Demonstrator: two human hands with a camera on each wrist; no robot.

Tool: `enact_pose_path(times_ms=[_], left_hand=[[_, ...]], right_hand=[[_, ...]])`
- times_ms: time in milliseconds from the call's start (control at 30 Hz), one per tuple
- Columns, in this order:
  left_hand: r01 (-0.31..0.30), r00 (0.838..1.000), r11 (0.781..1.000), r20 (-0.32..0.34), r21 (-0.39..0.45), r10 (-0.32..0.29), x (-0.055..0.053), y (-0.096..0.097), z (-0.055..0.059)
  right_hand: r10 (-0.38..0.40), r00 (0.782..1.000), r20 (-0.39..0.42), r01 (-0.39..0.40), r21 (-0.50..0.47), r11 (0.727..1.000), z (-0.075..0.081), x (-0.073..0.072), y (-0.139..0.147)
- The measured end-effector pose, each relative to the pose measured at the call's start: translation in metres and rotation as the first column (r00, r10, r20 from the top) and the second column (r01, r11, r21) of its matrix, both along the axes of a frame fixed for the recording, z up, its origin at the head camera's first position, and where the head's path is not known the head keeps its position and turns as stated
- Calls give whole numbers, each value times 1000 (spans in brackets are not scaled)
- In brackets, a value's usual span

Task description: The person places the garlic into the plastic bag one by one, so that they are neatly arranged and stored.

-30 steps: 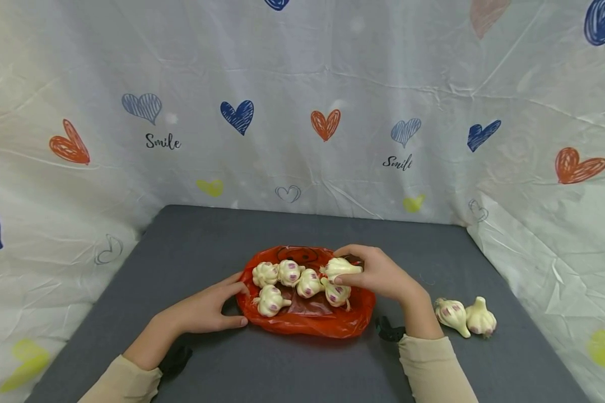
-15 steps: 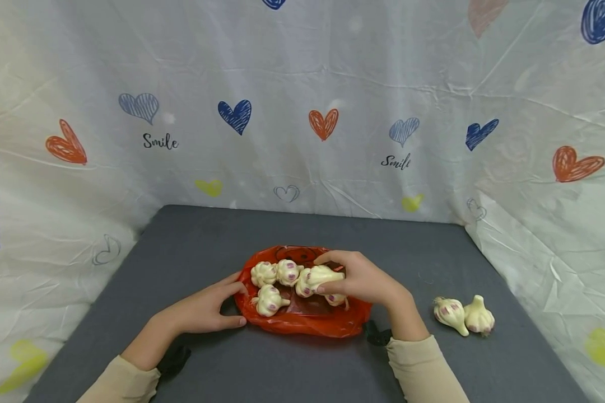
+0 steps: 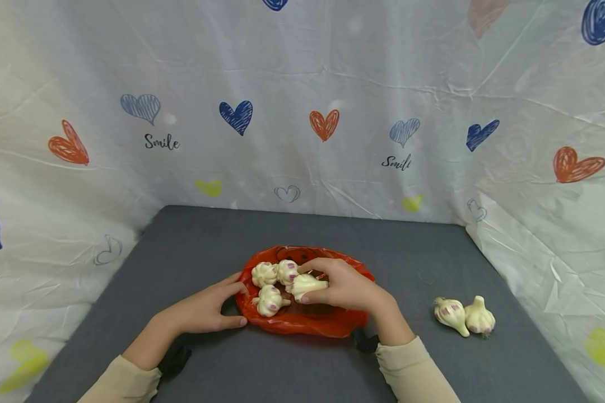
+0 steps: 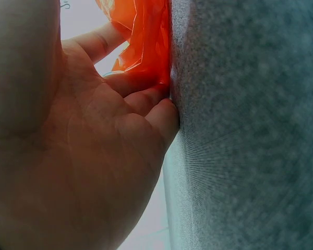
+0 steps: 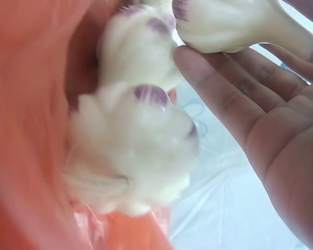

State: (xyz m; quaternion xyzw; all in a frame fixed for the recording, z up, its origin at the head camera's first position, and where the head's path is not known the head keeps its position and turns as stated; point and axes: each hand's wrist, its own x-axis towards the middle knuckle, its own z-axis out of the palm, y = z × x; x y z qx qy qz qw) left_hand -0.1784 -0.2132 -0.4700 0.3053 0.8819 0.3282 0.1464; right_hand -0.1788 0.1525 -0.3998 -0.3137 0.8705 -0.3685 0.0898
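Note:
A red plastic bag lies with its mouth spread wide, several garlic bulbs inside it. My left hand holds the bag's left edge, thumb low in front and fingers at the rim; in the left wrist view the fingers bend against the red plastic. Over the bag my right hand grips one garlic bulb, its stem pointing right toward the palm. The right wrist view shows this held bulb just above other bulbs. The right hand covers part of the bag's right side.
Two more garlic bulbs lie together on the dark grey table, right of the right forearm. A white curtain printed with hearts hangs behind the table and along both sides.
My right hand has moved left across the bag with the garlic bulb in its grip, toward the bulbs on the left. The left hand has stayed at the bag's edge.

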Motion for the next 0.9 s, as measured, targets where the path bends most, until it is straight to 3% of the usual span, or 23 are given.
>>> enact_pose_path(times_ms=[267, 900], left_hand=[[0, 1000, 1000, 6, -4, 0, 0, 1, 1], [1, 1000, 1000, 6, 8, -1, 0, 1, -1]], right_hand=[[51, 998, -23, -51, -9, 999, -7, -1, -12], [69, 998, -3, -69, 51, 996, -23, -6, -21]])
